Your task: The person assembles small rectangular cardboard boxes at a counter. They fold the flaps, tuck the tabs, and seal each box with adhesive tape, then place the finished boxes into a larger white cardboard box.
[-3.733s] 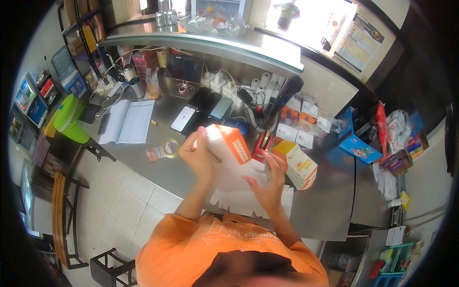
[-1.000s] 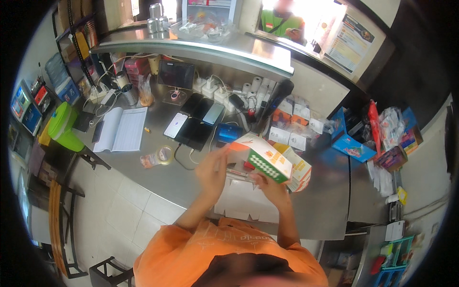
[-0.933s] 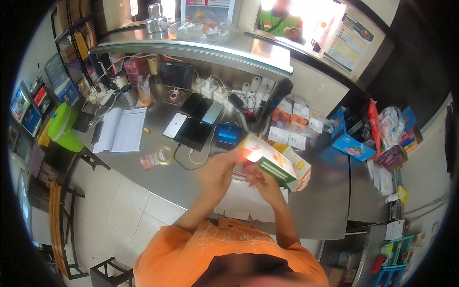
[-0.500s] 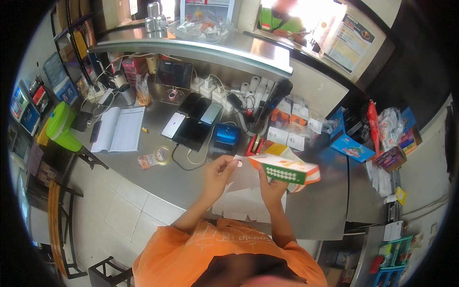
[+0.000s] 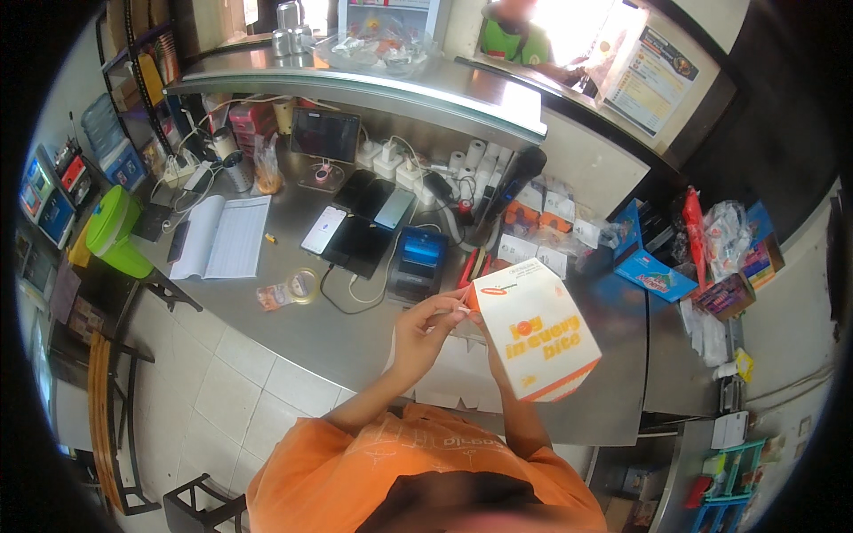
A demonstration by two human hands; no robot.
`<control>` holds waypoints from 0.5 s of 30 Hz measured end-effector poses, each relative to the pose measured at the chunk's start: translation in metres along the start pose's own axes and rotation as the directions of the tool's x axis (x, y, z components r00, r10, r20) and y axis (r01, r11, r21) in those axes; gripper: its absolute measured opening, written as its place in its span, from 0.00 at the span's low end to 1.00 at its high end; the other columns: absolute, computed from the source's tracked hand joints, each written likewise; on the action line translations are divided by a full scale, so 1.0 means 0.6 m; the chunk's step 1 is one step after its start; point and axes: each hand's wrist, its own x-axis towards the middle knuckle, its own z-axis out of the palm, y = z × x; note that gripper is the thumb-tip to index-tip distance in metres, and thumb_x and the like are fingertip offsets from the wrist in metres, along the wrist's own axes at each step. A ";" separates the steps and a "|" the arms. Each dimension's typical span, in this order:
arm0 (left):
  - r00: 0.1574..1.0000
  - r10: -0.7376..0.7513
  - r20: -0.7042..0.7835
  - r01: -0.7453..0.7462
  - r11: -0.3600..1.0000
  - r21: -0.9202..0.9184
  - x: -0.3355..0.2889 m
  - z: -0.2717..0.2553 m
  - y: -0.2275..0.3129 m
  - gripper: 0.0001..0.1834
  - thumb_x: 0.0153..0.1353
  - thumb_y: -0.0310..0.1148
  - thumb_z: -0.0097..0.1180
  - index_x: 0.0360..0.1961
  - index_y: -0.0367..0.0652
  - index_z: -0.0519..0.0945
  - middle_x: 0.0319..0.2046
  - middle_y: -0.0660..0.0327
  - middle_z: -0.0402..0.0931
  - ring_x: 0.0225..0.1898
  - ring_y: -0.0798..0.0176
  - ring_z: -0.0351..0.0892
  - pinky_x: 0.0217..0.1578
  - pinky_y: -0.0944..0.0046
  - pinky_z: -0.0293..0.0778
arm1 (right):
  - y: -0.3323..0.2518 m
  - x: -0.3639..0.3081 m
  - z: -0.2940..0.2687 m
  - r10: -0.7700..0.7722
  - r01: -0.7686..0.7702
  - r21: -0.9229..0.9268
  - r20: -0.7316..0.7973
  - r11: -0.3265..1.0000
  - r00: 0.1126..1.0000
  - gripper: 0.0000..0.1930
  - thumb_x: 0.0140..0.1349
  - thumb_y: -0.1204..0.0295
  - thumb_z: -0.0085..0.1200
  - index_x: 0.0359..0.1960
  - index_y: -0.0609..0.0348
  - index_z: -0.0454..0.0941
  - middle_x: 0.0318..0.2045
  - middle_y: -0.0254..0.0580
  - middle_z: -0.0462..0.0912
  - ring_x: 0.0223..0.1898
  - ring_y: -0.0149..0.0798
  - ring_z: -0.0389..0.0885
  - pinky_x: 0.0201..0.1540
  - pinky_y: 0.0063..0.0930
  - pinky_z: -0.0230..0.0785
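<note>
A white and orange food carton [image 5: 538, 333] is held up over the steel counter, its broad printed face turned up. My right hand [image 5: 491, 355] grips it from the near left side, the fingers mostly hidden behind the carton. At the carton's upper left edge my left hand [image 5: 428, 330] is closed in a pinch on a small white piece [image 5: 463, 309], too small to name. Beneath both hands a flat white sheet with notched edges [image 5: 455, 377] lies on the counter.
Left on the counter are an open notebook [image 5: 233, 238], a tape roll [image 5: 303, 284] and several phones and tablets [image 5: 323, 230]. A small dark machine with a blue screen [image 5: 419, 258] stands beyond my hands. Farther right are packets [image 5: 533, 253] and a blue box [image 5: 653, 275]. A person [image 5: 515, 40] stands past the window.
The carton has turned so its broad printed face shows instead of its green side. My left hand has moved right, from beside the carton to its edge.
</note>
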 end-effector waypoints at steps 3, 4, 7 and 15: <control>0.993 0.115 0.018 -0.117 0.984 0.135 -0.006 0.003 -0.003 0.10 0.59 0.20 0.62 0.42 0.35 0.81 0.53 0.49 0.79 0.51 0.62 0.81 0.49 0.64 0.78 | -0.001 0.002 0.002 0.022 -0.022 0.001 -0.022 1.000 1.000 0.15 0.66 0.69 0.53 0.50 0.64 0.77 0.49 0.42 0.80 0.51 0.37 0.78 0.53 0.31 0.71; 0.983 0.180 0.025 -0.181 0.967 0.178 -0.008 0.005 -0.004 0.10 0.59 0.22 0.63 0.42 0.36 0.80 0.54 0.49 0.80 0.49 0.62 0.83 0.48 0.65 0.80 | -0.004 0.000 0.001 0.027 -0.027 -0.001 -0.030 1.000 0.999 0.15 0.67 0.68 0.53 0.50 0.64 0.77 0.49 0.42 0.80 0.51 0.37 0.78 0.53 0.32 0.71; 0.949 0.313 -0.022 -0.298 0.921 0.252 -0.014 0.016 -0.014 0.12 0.57 0.21 0.65 0.41 0.36 0.77 0.53 0.46 0.80 0.47 0.61 0.84 0.47 0.64 0.81 | -0.019 -0.019 -0.008 -0.010 0.011 -0.031 0.016 0.999 1.000 0.16 0.68 0.66 0.51 0.50 0.63 0.77 0.50 0.42 0.80 0.51 0.38 0.78 0.53 0.33 0.71; 0.886 0.465 0.001 -0.428 0.815 0.390 -0.011 -0.002 -0.040 0.07 0.63 0.24 0.59 0.38 0.34 0.74 0.50 0.44 0.81 0.40 0.64 0.86 0.39 0.67 0.80 | -0.021 -0.063 -0.020 0.046 -0.053 0.019 0.240 0.998 0.970 0.18 0.70 0.59 0.47 0.50 0.61 0.77 0.51 0.43 0.79 0.52 0.41 0.77 0.54 0.36 0.70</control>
